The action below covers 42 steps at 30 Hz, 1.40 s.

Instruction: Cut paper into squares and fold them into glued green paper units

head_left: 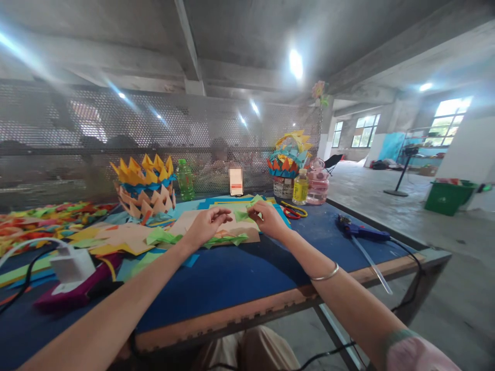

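My right hand [267,218], with a bangle on its wrist, pinches a piece of light green paper [243,215] above the stacked sheets. Facing it, my left hand [211,222] has loosely curved fingers set apart, and nothing shows in them. Below both hands lies a pale peach sheet [189,220] with blue sheets under it. Strips of green paper [228,239] run along its near edge. More crumpled green pieces [162,236] lie beside my left forearm.
At left stand a folded-paper basket [146,191], a green bottle [185,180] and a purple power strip [64,294]. Behind my right hand are a second paper basket [284,172], a yellow bottle [300,188] and scissors [294,211]. A glue gun [363,231] lies right.
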### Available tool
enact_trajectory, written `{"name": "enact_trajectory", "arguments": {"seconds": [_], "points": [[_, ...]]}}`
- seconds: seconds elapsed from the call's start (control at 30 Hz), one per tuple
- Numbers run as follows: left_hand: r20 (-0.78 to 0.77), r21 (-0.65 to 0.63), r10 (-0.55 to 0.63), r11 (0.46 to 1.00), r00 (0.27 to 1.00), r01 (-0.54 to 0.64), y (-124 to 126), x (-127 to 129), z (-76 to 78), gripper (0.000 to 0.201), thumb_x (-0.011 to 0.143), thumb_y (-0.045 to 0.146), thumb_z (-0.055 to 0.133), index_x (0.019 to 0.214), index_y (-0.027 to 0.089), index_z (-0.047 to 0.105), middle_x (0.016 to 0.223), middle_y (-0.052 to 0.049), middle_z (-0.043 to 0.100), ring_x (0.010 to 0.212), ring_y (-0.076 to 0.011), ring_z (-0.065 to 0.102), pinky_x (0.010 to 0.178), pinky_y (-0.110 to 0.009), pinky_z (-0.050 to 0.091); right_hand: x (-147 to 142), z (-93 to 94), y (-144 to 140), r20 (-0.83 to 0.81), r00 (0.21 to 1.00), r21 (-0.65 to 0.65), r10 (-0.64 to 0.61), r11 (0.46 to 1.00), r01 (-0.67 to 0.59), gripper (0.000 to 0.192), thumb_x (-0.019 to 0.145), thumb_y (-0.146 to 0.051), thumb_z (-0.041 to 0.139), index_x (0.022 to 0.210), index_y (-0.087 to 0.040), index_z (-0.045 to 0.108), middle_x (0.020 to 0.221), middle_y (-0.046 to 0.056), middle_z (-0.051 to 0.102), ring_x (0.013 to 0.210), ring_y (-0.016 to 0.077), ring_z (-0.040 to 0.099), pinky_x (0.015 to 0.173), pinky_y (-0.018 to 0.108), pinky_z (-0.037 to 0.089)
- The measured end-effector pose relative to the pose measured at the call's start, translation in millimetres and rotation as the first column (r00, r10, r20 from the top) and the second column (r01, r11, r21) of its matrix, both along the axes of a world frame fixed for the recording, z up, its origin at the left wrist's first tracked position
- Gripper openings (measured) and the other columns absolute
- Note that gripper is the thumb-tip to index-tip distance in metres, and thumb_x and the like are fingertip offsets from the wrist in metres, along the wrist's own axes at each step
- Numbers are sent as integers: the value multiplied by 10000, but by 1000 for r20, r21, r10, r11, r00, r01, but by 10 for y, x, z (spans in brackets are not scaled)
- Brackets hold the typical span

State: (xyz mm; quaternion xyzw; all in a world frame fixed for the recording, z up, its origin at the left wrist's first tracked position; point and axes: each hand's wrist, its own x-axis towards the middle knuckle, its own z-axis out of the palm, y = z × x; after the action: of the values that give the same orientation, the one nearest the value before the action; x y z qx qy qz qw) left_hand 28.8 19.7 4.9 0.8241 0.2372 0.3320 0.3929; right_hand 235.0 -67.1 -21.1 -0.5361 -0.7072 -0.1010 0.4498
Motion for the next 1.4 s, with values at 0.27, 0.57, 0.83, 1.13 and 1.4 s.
{"name": "enact_trajectory", "arguments": {"seconds": [0.27, 0.57, 0.83, 1.13, 1.4], "points": [[70, -294, -107, 948, 992, 123, -185, 14, 71, 595, 636, 606, 745, 974, 125, 653, 867, -71, 691, 752, -185, 665, 780, -375, 535, -89, 37, -31, -23, 997, 132, 79, 988, -76, 154, 840, -128, 651, 894, -217, 765, 849, 39, 599, 826, 160, 578, 761, 277, 455], [100, -466, -230, 849, 968, 250, -297, -14, 140, 607, 542, 332, 892, 1062, 140, 643, 884, -37, 690, 776, -136, 627, 726, -264, 487, -151, 38, -42, -4, 993, 172, 118, 978, -115, 231, 866, -149, 624, 951, -294, 781, 807, 27, 596, 771, 155, 553, 708, 280, 439], [68, -478, -316, 823, 946, 309, -338, -10, 120, 562, 611, 302, 851, 1101, 156, 618, 849, -24, 683, 718, -125, 617, 696, -263, 481, -225, 22, -40, 51, 987, 168, 151, 973, -158, 215, 874, -172, 622, 968, -291, 774, 793, 21, 585, 788, 157, 548, 744, 286, 453], [217, -347, -38, 931, 975, 113, -295, 30, 125, 537, 517, 266, 840, 987, 143, 613, 768, -1, 687, 683, -137, 620, 688, -282, 490, -273, 91, -115, -268, 957, -1, 111, 993, -116, 297, 960, -317, 443, 1054, -177, 687, 951, 74, 631, 808, 164, 569, 652, 267, 435], [240, -312, 11, 948, 971, 66, -324, 45, 106, 421, 504, 218, 801, 883, 149, 635, 715, 14, 677, 689, -145, 619, 697, -279, 474, -353, 17, -59, -284, 941, -113, 184, 968, -223, 311, 888, -434, 557, 941, -144, 653, 828, 38, 670, 672, 126, 561, 585, 235, 410]]}}
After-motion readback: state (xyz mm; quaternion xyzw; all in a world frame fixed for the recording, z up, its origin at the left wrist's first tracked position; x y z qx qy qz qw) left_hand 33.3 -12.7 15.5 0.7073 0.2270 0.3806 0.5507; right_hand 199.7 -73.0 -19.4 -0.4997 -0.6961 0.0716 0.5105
